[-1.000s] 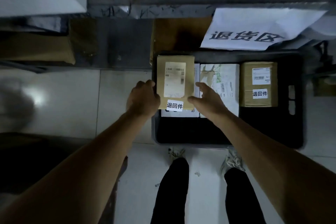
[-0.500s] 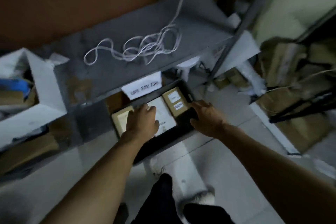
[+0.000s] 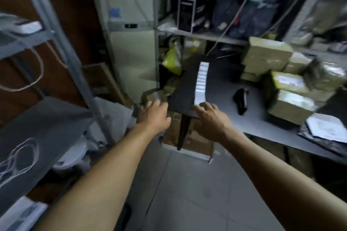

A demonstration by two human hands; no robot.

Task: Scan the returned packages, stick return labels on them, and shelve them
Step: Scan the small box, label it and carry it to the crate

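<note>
Both my hands hold nothing, and the view is blurred. My left hand (image 3: 154, 116) hovers with relaxed fingers just left of the dark table's corner (image 3: 185, 99). My right hand (image 3: 210, 118) has its fingers spread over the table's near edge, right below a strip of white labels (image 3: 201, 82). A black scanner (image 3: 241, 101) lies on the table to the right of that hand. Several taped cardboard packages (image 3: 293, 103) are stacked along the table's right side.
A grey metal shelf (image 3: 47, 124) with a white cord stands at the left. An open cardboard box (image 3: 189, 142) sits under the table beside its leg (image 3: 183, 131). A dark mailer bag (image 3: 326, 129) lies at the table's near right. Cluttered shelves (image 3: 202, 34) stand behind.
The view has swung up from the black crate on the floor to the table. Both hands have let go of the labelled package left in the crate and now reach the table's corner empty.
</note>
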